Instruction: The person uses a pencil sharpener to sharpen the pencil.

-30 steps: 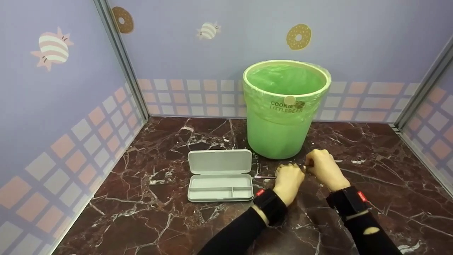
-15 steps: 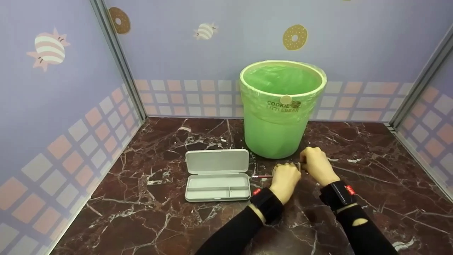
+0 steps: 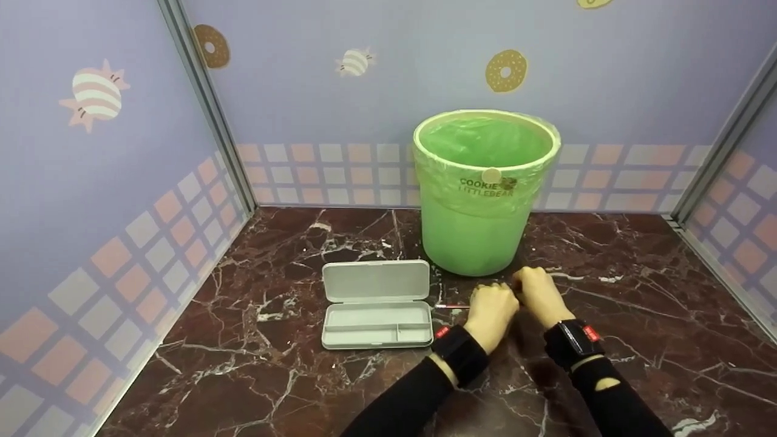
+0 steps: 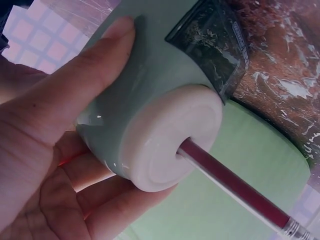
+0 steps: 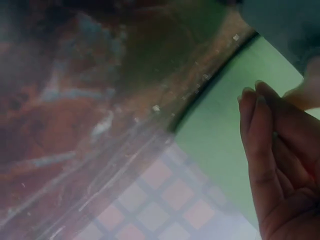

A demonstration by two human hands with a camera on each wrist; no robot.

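My left hand [image 3: 493,308] grips a grey-green pencil sharpener [image 4: 155,55], thumb over its body and fingers curled beneath. A dark red pencil [image 4: 235,187] sticks out of the hole in its white round front; in the head view, its metal-tipped end points left toward the pencil case [image 3: 376,338]. A clear dark shavings drawer [image 4: 215,47] shows on the sharpener's side. Right beside it, my right hand [image 3: 540,294] has bent fingers with the tips [image 5: 252,92] drawn together at the sharpener's far side, around its crank; the crank itself is hidden in this moment.
The grey pencil case lies open left of the hands, lid raised, with divided compartments. Behind the hands stands a green trash bin [image 3: 473,243] with a plastic liner. Patterned walls [image 3: 291,79] enclose the dark marbled table [image 3: 273,376] at the back and sides.
The right hand has shifted left, closer to the left hand, and a small part that showed between them is covered. The left hand holds nearly the same place; the head view has tilted slightly.
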